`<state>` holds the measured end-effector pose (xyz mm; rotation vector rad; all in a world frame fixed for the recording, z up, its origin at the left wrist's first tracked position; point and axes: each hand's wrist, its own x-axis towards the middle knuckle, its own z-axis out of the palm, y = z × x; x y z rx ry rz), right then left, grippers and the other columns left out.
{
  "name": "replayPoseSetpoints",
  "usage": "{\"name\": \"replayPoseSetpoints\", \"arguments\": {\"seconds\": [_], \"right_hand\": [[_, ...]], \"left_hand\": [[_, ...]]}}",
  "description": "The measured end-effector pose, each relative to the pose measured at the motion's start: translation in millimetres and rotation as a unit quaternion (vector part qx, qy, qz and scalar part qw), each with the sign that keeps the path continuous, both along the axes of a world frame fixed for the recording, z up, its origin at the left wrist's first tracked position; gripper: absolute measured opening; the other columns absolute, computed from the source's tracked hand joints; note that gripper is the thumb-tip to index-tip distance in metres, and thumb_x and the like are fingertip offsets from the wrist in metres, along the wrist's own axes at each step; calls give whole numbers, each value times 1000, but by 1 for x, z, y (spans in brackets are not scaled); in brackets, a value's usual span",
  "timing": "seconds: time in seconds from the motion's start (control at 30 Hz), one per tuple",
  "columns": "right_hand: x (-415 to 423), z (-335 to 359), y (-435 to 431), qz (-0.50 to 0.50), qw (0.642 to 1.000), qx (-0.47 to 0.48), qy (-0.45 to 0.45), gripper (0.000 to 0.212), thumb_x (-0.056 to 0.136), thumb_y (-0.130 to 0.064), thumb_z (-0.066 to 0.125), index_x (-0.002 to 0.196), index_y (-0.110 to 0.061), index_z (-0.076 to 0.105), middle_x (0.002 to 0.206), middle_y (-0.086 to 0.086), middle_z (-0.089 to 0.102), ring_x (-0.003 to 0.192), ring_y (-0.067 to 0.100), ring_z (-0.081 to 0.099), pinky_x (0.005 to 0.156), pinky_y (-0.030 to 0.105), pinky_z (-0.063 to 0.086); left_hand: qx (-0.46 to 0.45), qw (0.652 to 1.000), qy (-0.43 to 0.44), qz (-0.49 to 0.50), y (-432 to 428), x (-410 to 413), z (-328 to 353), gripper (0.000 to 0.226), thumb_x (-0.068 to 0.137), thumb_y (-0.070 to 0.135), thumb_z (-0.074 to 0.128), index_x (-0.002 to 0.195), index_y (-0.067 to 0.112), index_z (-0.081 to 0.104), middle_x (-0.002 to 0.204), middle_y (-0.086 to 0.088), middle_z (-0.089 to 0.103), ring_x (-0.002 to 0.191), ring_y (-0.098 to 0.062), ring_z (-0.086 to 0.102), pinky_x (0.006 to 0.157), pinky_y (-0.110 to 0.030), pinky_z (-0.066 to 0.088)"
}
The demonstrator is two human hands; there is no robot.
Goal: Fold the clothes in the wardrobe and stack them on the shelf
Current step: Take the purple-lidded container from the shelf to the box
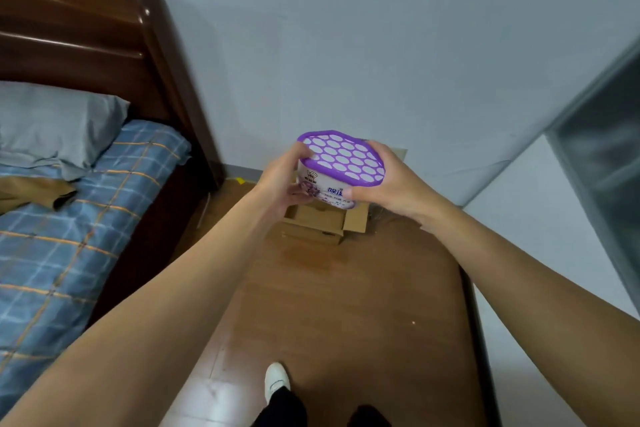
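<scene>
Gripping white plastic tub with purple perforated lid (341,168) between left hand (282,180) and right hand (391,187), open cardboard box (322,222) just below.

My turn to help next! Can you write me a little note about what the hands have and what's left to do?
Left hand and right hand: both hold the purple-lidded tub, one on each side, above an open cardboard box on the floor.
Clothes: only a brown garment, lying unfolded on the bed. Wardrobe shelf not in view.
Done: no folded clothes visible.
Left: probably set the tub down, then fold and stack the clothes.
</scene>
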<state>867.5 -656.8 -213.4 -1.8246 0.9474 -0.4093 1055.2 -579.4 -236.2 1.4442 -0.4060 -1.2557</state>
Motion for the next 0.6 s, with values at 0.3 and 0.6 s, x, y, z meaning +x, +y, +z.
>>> {"name": "replayPoseSetpoints", "arguments": {"seconds": [0.3,0.6], "right_hand": [[49,-36,-116,-14,991,-76,106,99,74,-31,88,149,-25,24,134,-6,47,120,10,51,84,27,57],[95,-133,-274,17,989,-77,128,96,66,-36,92,141,-24,33,133,-4,51,117,11,52,77,21,51]], "left_hand": [[-9,999,4,-48,-127,46,-44,50,86,38,59,130,17,51,119,-1,67,104,-22,66,78,-34,58],[76,997,-14,-9,-272,78,-131,41,87,35,62,123,20,52,112,1,68,100,-17,68,75,-30,59]]}}
